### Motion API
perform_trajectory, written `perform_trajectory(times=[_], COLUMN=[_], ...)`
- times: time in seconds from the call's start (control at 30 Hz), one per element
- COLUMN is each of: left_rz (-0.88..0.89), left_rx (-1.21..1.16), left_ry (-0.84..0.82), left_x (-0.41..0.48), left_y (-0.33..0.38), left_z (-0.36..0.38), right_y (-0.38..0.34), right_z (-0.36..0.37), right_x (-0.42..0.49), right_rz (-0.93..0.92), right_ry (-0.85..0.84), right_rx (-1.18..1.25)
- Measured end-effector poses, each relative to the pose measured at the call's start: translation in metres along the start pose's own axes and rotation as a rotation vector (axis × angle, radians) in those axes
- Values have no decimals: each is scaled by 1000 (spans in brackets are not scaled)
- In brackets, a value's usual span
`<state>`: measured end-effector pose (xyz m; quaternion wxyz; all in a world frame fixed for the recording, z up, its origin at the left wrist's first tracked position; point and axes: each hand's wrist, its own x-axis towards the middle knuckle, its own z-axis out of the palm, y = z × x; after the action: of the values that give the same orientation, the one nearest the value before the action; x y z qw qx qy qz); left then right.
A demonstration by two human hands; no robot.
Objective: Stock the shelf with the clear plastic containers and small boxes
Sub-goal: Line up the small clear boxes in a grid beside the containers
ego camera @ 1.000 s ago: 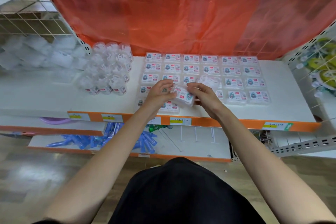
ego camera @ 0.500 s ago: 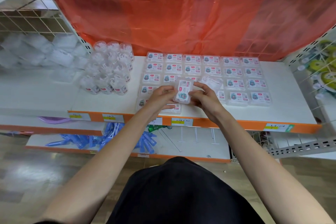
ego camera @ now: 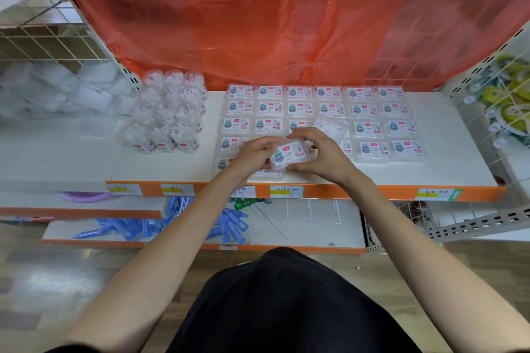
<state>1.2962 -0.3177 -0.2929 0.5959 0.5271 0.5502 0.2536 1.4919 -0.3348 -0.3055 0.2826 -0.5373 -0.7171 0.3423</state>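
Above the white shelf [ego camera: 447, 135] front edge, left hand [ego camera: 252, 153] and right hand [ego camera: 321, 156] pinch one flat, clear, labelled small box [ego camera: 289, 155] between curled fingers. Matching rectangular boxes [ego camera: 329, 109] lie in rows behind; round clear plastic containers [ego camera: 172, 114] cluster left.

The white shelf [ego camera: 450, 152] carries small boxes [ego camera: 364, 110] lying flat in rows. Clear round containers [ego camera: 172, 114] stand clustered just left of them.

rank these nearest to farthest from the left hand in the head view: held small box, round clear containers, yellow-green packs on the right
1. small box, gripped by the left hand.
2. round clear containers, on the shelf, left side.
3. yellow-green packs, far right.
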Motion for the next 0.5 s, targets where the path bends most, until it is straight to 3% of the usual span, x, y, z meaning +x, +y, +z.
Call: perform_trajectory(times=[0.13,0.23,0.37,0.5], left_rz=[74,185,413,432], left_rx=[73,198,653,868], left_ry=[19,122,293,290], left_x=[0,-1,-6,-14], left_y=[-1,-10,-39,-63], left_z=[-1,-1,-6,0], right_y=[0,5,18,31], right_z=[2,4,2,4], right_x=[-3,-5,-16,-29], right_rz=[-28,6,71,79], right_ry=[34,95,169,178], right_rx=[-87,-128,-174,-227])
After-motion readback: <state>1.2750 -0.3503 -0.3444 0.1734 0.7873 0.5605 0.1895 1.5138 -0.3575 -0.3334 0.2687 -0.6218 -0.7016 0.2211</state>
